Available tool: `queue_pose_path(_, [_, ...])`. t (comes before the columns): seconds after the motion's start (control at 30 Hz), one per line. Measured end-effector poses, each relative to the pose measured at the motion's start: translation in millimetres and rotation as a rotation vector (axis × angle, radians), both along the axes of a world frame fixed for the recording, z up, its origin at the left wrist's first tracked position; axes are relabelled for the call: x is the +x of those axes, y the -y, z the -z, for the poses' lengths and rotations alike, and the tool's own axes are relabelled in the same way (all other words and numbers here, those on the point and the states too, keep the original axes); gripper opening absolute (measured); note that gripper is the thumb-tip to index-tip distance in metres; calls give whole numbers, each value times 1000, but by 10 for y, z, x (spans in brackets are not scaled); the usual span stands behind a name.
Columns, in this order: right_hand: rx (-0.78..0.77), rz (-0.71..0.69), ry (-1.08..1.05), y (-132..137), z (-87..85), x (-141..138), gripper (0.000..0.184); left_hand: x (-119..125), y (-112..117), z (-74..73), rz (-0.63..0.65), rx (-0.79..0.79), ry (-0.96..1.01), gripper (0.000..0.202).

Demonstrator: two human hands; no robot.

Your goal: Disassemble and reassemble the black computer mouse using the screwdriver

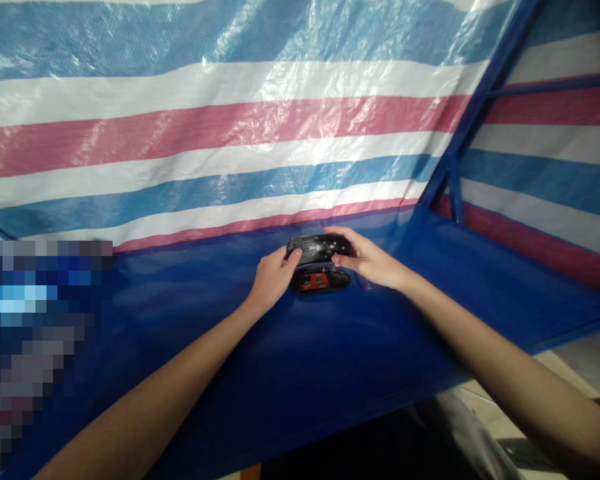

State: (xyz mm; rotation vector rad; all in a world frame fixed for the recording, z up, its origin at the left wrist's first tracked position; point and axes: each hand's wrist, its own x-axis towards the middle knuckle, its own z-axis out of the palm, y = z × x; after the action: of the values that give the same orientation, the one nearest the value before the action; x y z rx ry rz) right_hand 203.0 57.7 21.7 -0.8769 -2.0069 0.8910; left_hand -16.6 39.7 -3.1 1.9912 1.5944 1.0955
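A black game controller (319, 248) is held just above the blue table (300, 360) near its back edge. My left hand (273, 277) grips the controller's left end with the thumb on top. My right hand (367, 260) wraps round its right end, fingers curled over the top. Directly under the controller lies a dark shell part (321, 280) with an orange circuit board showing inside it. Both arms reach far forward across the table.
A striped blue, white and pink tarpaulin (230, 133) forms the wall behind and to the right. A blue metal frame post (473, 110) slants up at the right corner. A blurred patch covers the left side. The floor shows past the table's near edge at the lower right.
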Motion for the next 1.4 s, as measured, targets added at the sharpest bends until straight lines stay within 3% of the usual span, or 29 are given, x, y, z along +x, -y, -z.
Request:
queue_pose_path(0.27, [-32, 104, 106, -55, 82, -30, 52, 11, -69, 3, -94, -80, -193, 36])
queue_pose_path(0.5, [68, 116, 243, -24, 89, -78, 50, 44, -22, 12, -93, -66, -163, 51])
queue_pose_path(0.63, [91, 93, 299, -13, 74, -73, 46, 69, 33, 25, -41, 23, -246, 45])
queue_pose_path(0.9, [195, 95, 348, -30, 77, -22, 34, 112, 187, -53, -11, 361, -393, 26])
queue_pose_path(1.1, [429, 197, 356, 42, -53, 13, 25, 177, 283, -42, 41, 390, -509, 14])
queue_pose_path(1.2, [470, 80, 379, 124, -125, -25, 20, 169, 272, -33, 71, 316, -496, 11])
queue_pose_path(1.3, [402, -77, 509, 192, -163, -79, 20, 156, 256, -29, 118, 272, -494, 13])
queue_pose_path(1.4, [332, -134, 618, 219, -175, -113, 20, 154, 254, -36, 159, 271, -478, 14])
